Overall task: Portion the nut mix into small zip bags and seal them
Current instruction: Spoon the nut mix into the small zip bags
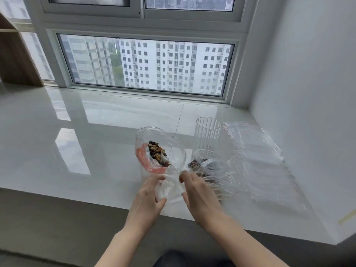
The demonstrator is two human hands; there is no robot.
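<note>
Two hands pinch one small zip bag (pixel 169 189) at the sill (pixel 77 151) edge: your left hand (pixel 148 199) and right hand (pixel 196 193) spread its mouth, apparently for filling. Nut mix (pixel 157 153) sits in the larger bag (pixel 159 149) just behind.

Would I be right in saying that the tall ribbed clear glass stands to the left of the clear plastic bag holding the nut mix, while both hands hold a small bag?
Not quite: the head view shows the tall ribbed clear glass standing to the right of the clear plastic bag holding the nut mix. The left hand and right hand do hold a small bag.
</note>
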